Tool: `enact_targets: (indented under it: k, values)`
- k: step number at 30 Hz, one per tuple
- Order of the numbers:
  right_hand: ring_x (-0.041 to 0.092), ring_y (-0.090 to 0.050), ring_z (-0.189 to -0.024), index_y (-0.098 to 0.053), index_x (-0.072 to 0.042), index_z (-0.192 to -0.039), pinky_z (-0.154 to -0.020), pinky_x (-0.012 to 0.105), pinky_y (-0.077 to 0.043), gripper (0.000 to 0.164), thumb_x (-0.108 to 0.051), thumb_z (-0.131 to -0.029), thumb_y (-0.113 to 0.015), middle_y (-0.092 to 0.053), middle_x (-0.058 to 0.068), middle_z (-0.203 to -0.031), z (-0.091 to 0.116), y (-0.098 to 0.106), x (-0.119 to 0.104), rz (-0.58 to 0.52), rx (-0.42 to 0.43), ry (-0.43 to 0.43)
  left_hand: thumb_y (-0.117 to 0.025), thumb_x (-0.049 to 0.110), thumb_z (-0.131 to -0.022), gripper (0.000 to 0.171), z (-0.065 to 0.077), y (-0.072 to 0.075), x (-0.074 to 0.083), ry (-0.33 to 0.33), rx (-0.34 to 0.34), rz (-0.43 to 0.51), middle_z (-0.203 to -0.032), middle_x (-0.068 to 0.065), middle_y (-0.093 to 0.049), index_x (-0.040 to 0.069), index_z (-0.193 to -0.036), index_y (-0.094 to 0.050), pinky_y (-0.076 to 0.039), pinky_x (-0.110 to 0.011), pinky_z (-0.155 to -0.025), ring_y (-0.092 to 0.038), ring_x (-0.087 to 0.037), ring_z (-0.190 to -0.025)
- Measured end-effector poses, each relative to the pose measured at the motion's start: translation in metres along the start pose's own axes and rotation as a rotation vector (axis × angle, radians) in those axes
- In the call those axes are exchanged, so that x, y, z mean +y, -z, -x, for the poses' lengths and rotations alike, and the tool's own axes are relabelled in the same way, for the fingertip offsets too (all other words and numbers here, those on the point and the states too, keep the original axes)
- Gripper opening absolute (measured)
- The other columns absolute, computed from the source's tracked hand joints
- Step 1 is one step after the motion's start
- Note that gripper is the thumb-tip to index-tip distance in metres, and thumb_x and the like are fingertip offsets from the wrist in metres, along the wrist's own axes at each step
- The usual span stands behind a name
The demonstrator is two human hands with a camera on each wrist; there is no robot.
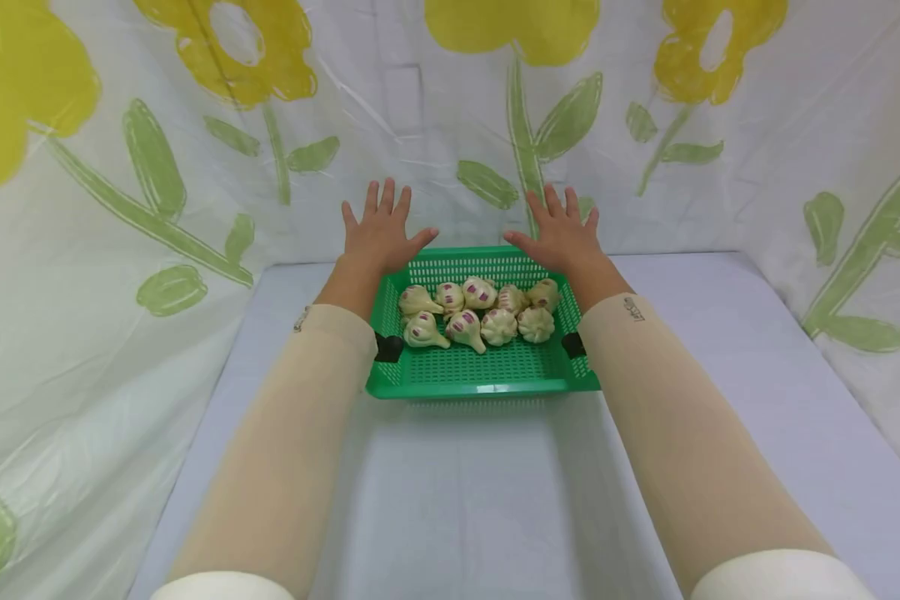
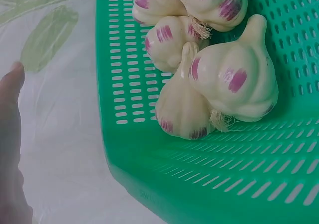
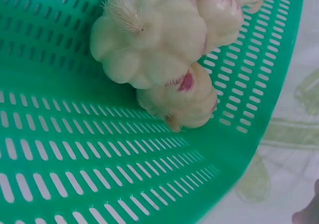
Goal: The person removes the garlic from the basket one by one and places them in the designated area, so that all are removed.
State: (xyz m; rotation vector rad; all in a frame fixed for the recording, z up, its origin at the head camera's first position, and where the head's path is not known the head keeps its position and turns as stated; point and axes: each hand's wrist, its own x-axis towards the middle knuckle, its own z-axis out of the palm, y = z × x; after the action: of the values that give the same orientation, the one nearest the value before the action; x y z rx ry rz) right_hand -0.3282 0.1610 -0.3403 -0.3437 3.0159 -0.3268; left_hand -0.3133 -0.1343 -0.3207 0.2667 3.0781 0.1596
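A green plastic basket [image 1: 487,388] with slotted walls holds several garlic bulbs [image 1: 480,293], cream with purple marks. My left hand [image 1: 381,233] is spread above its far left corner, fingers straight and thumb pointing inward. Mirroring it, my right hand [image 1: 561,235] hangs with splayed fingers over the far right corner. Neither hand holds anything. In the left wrist view, a garlic bulb [image 2: 234,77] leans on others by the slotted wall, and part of the left hand [image 2: 11,149] shows at the edge. The right wrist view has a garlic bulb [image 3: 149,37] with its roots upward.
The basket stands on a pale cloth-covered table [image 1: 457,500]. Behind it and along both sides hangs a white curtain [image 1: 390,125] with yellow flowers and green leaves. Dark wrist-camera pieces [image 1: 388,347] sit under both forearms, above the basket's side rims.
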Motion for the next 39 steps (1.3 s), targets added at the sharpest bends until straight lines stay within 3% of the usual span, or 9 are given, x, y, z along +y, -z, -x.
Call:
enact_targets:
  k: [7,13,18,23,30,39]
  values:
    - [0.031,0.026,-0.148,0.009,-0.029,-0.158,-0.113,0.07,0.013,0.091,-0.081,-0.09,-0.023,0.022,0.0,-0.163,-0.003,-0.003,0.001,0.004,0.017,0.017,-0.025,0.074,-0.094,0.088,0.0,-0.003,-0.007,0.005,0.023,0.04,-0.163,-0.002,0.022,0.025,-0.158,0.01,0.012,-0.065,-0.116,0.025,-0.024,-0.149]
    - [0.032,0.023,-0.149,0.006,-0.028,-0.159,-0.113,0.07,0.011,0.091,-0.08,-0.09,-0.025,0.02,0.0,-0.164,-0.004,-0.004,0.003,-0.065,0.058,0.034,-0.026,0.073,-0.095,0.088,0.002,-0.002,-0.012,-0.01,0.052,0.064,-0.164,-0.004,0.019,0.023,-0.159,0.009,0.01,-0.065,-0.117,0.022,-0.025,-0.15]
    - [0.032,0.02,-0.151,0.003,-0.028,-0.159,-0.114,0.071,0.008,0.091,-0.078,-0.091,-0.029,0.017,-0.001,-0.165,-0.006,-0.003,0.005,-0.197,0.112,0.061,-0.026,0.074,-0.094,0.088,0.006,0.0,-0.016,-0.045,0.079,0.125,-0.164,-0.003,0.019,0.026,-0.157,0.012,0.007,-0.064,-0.118,0.02,-0.024,-0.151]
    - [0.028,0.011,-0.153,-0.003,-0.026,-0.16,-0.118,0.066,0.0,0.091,-0.074,-0.091,-0.039,0.008,-0.003,-0.166,-0.005,-0.005,0.008,-0.424,0.151,0.096,-0.03,0.074,-0.094,0.086,0.014,-0.005,-0.024,-0.103,0.11,0.267,-0.164,0.003,0.019,0.031,-0.157,0.011,0.005,-0.062,-0.12,0.021,-0.018,-0.15]
    - [0.032,-0.012,-0.152,-0.013,-0.034,-0.159,-0.117,0.064,-0.019,0.086,-0.07,-0.09,-0.05,-0.011,-0.002,-0.166,-0.002,-0.015,0.004,-0.628,0.092,0.076,-0.037,0.075,-0.092,0.087,0.033,-0.019,-0.045,-0.164,0.128,0.391,-0.165,0.008,0.012,0.032,-0.158,0.0,0.007,-0.062,-0.119,0.015,-0.016,-0.152]
    - [0.023,-0.029,-0.148,-0.029,-0.027,-0.156,-0.116,0.05,-0.034,0.078,-0.053,-0.091,-0.064,-0.029,-0.001,-0.161,-0.006,-0.026,-0.008,-0.799,0.031,0.198,-0.051,0.067,-0.092,0.083,0.06,-0.028,-0.062,-0.221,0.165,0.494,-0.165,0.008,-0.006,0.031,-0.158,-0.016,0.007,-0.058,-0.121,0.002,-0.015,-0.154]
